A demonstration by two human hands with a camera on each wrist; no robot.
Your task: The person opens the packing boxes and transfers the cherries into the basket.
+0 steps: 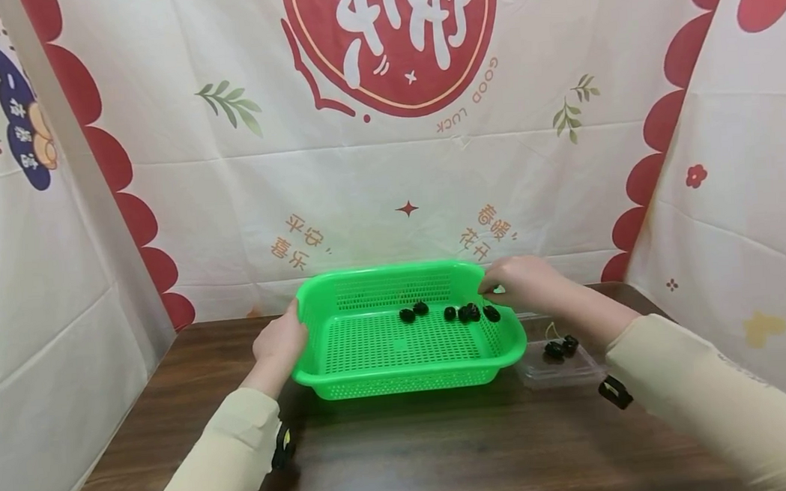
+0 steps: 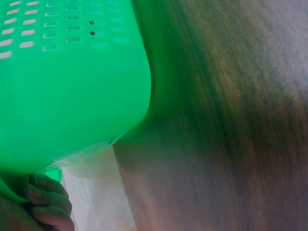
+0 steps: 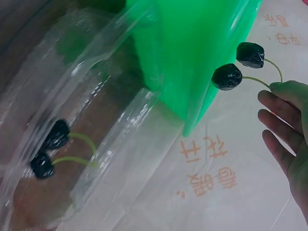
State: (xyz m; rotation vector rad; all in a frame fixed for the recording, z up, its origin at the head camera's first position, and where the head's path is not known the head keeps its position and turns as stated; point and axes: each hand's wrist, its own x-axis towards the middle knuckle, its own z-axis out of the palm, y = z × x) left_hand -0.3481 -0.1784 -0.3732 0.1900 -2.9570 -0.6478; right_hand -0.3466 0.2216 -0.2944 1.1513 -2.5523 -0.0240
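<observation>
A green plastic basket (image 1: 401, 384) with slotted walls stands on the table. My left hand (image 1: 280, 346) grips its left end; in the left wrist view the curled fingers (image 2: 50, 202) are at the rim. My right hand (image 1: 527, 286) is over the basket's right end. Between thumb and forefinger it pinches the green stems of a pair of dark cherries (image 3: 227, 77), which dangle below the fingertips. Several more dark cherries (image 1: 407, 315) lie on the basket's floor. Right of the basket, a clear plastic box (image 1: 556, 377) holds another stemmed pair of cherries (image 1: 555, 350).
The dark wood table (image 1: 406, 455) extends in front of the basket and box. Behind it hangs a printed white cloth (image 1: 389, 178), close to the basket's far side, with more cloth at left and right.
</observation>
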